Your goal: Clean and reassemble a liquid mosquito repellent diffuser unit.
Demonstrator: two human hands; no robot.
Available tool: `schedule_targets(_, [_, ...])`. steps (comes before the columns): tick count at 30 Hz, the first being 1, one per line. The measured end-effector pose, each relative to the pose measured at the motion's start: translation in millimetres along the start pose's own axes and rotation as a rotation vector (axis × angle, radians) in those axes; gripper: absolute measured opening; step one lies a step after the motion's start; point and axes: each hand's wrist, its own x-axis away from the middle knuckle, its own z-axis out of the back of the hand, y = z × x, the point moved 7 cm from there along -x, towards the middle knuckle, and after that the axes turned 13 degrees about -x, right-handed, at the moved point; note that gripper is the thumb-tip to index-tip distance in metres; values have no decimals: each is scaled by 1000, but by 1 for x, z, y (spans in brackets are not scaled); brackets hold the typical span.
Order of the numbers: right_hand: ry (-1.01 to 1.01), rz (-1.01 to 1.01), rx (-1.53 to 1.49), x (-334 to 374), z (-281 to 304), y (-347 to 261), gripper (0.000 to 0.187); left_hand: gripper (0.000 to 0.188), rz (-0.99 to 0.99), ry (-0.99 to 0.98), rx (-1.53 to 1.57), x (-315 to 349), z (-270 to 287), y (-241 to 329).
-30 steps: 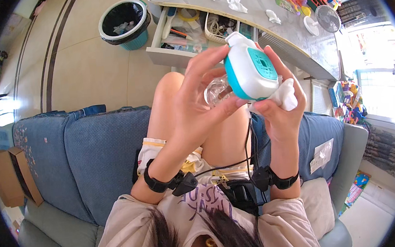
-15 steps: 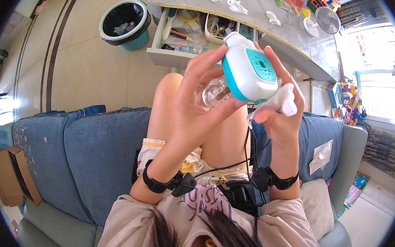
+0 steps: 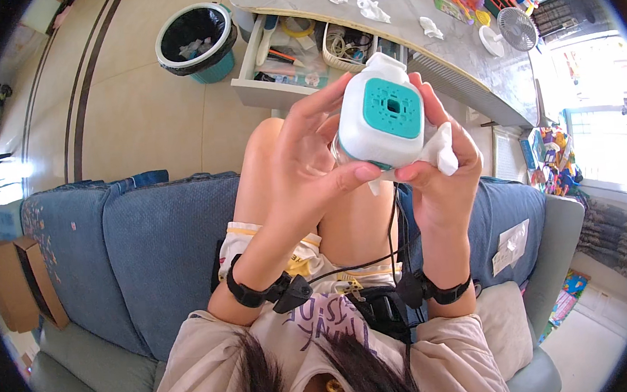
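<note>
Above my knees, a white and teal rounded-square device (image 3: 380,109) is held between both hands. A teal panel with a small square opening and dots faces up, and a white tab or spout juts from its far end. My left hand (image 3: 309,141) is closed round its left side, thumb along the near edge; a clear plastic part below it is mostly hidden. On the right side, my right hand (image 3: 447,163) grips the device and also pinches a crumpled white tissue (image 3: 440,149) against it.
Ahead, a grey-topped desk (image 3: 457,59) has an open drawer (image 3: 265,91) with tools and a cable basket (image 3: 350,49). Crumpled tissues (image 3: 372,11) and a small fan (image 3: 514,30) are on the desk. A lined bin (image 3: 211,68) stands left. Black cables (image 3: 356,266) run between my wrist straps.
The device has turned so that its teal panel faces up more squarely, and it has shifted slightly left. The clear part beneath has become mostly hidden. Both hands keep hold.
</note>
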Motion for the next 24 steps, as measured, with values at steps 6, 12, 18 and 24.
schedule_targets(6, [164, -36, -113, 8, 4, 5, 53, 80, 84, 28, 179, 3, -4, -3])
schedule_targets(12, [281, 61, -84, 9, 8, 2, 25, 76, 291, 33, 326, 13, -5, -17])
schedule_targets(18, [327, -46, -139, 10, 2, 11, 40, 63, 379, 22, 332, 10, -13, -20])
schedule_targets(24, [131, 245, 393, 11, -10, -12, 55, 74, 286, 59, 157, 11, -6, -19])
